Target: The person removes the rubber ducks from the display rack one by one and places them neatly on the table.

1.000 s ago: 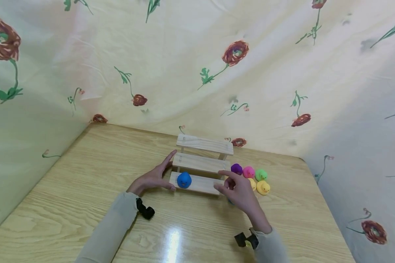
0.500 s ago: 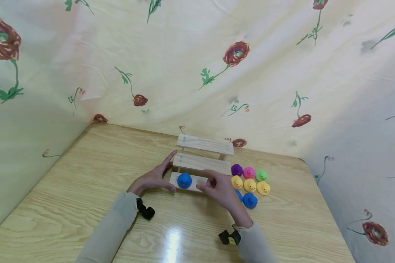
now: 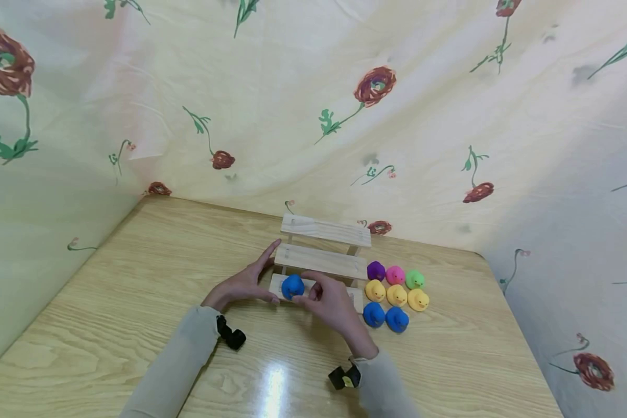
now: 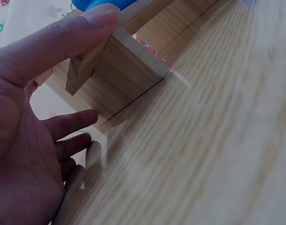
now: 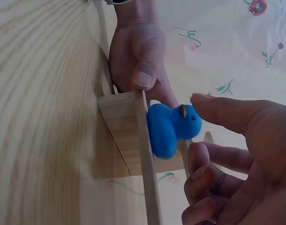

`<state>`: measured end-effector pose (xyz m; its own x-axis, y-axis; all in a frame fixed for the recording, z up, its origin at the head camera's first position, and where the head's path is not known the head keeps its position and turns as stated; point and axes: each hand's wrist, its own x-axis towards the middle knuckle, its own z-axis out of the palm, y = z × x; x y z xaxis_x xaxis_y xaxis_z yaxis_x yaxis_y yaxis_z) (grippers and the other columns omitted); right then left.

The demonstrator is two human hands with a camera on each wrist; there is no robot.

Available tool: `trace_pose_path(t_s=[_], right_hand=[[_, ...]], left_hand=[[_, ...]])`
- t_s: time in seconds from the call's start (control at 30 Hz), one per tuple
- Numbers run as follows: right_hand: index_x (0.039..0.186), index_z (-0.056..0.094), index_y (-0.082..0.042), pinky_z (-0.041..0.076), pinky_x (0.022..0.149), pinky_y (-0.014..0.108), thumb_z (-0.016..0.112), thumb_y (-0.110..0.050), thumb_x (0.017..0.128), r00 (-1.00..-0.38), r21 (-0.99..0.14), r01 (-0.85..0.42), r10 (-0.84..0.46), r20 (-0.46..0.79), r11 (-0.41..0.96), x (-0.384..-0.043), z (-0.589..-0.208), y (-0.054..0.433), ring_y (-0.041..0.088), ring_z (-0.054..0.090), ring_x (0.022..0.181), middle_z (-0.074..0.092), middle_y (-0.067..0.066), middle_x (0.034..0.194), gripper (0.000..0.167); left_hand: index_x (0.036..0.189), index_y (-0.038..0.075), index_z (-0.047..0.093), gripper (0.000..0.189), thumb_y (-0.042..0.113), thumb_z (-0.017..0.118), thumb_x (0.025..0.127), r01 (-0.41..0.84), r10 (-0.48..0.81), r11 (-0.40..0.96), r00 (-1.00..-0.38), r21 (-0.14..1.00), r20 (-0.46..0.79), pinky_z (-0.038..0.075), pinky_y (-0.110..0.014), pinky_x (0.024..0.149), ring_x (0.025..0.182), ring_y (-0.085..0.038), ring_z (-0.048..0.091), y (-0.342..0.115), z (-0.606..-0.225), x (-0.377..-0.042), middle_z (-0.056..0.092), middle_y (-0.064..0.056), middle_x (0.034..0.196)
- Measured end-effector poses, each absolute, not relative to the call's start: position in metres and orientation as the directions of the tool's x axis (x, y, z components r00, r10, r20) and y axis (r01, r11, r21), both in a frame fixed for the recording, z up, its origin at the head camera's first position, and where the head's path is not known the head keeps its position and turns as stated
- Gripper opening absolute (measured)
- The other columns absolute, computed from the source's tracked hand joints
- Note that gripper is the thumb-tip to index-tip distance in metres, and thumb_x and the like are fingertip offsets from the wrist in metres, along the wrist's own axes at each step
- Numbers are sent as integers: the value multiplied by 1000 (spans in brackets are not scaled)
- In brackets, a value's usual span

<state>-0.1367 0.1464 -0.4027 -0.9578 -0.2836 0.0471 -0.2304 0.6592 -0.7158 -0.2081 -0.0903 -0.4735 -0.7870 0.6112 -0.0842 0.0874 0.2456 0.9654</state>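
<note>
A blue toy duck (image 3: 292, 286) sits at the left end of the lowest step of a three-step wooden display stand (image 3: 321, 260). My right hand (image 3: 331, 305) reaches in from the right, with thumb and index finger spread on either side of the duck's head; in the right wrist view a small gap shows between the thumb (image 5: 218, 110) and the duck. At the stand's left end rests my left hand (image 3: 242, 284). Its straight thumb (image 4: 63, 44) touches the lowest board's end, and the other fingers extend loosely beside the stand.
Right of the stand, rows of toy ducks stand on the wooden table (image 3: 198, 371): a purple duck (image 3: 376, 270), a pink duck (image 3: 395, 274), a green duck (image 3: 415, 279), three yellow ducks (image 3: 396, 295) and two blue ducks (image 3: 397, 319). A flowered cloth (image 3: 287, 104) hangs behind.
My right hand has moved left along the lowest step to the blue duck, uncovering the ducks on the right. The left hand stays at the stand's left end.
</note>
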Motion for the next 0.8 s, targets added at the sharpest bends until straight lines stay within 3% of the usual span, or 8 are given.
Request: trace_pose_path(t_s=[0.3, 0.63, 0.8], right_hand=[[125, 67, -7, 36, 49, 17, 81, -25, 85, -957, -698, -234, -285, 44, 677, -135, -405, 137, 5, 46, 56, 60, -2, 67, 46], [119, 70, -4, 38, 50, 16, 79, -25, 87, -963, -676, -236, -261, 67, 698, -137, -410, 133, 4, 48, 56, 62, 0, 68, 40], [118, 70, -4, 38, 50, 16, 79, -26, 86, -963, -667, -236, -260, 64, 707, -138, -411, 133, 4, 47, 57, 61, 0, 68, 40]], left_hand=[[156, 52, -5, 127, 24, 89, 75, 91, 614, 244, -785, 966, -81, 11, -63, 124, 158, -39, 7, -91, -473, -207, -1, -16, 170], [160, 43, -6, 129, 24, 89, 75, 92, 609, 259, -788, 961, -88, 11, -64, 124, 157, -38, 8, -90, -473, -207, 2, -16, 170], [157, 50, -6, 128, 26, 89, 75, 91, 609, 259, -788, 962, -89, 12, -64, 124, 158, -38, 8, -90, -473, -208, 3, -18, 170]])
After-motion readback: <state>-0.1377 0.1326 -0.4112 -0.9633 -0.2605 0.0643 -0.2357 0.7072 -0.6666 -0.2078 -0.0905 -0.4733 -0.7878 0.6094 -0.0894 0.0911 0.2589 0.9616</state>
